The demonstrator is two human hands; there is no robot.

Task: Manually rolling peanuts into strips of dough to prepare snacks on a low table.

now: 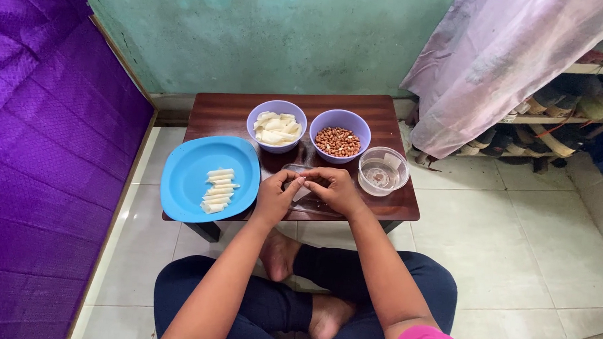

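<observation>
My left hand point(275, 194) and my right hand point(335, 188) meet over the front of a low dark wooden table point(231, 110), pinching a small pale piece of wrapper point(302, 191) between their fingertips. Under them lies a clear flat lid or tray point(307, 204). To the left, a blue plate point(195, 164) holds a column of several rolled pale pieces point(218, 190). Behind the hands stand a lavender bowl of pale wrappers point(276, 127) and a lavender bowl of peanuts point(338, 139). A clear round container point(382, 171) with a little liquid sits to the right.
A purple-covered bed point(41, 160) runs along the left. A shoe rack point(557, 121) draped with a pale cloth stands at the right. Behind the table is a green wall point(266, 34). My crossed legs in dark trousers rest on the white tiled floor point(519, 244).
</observation>
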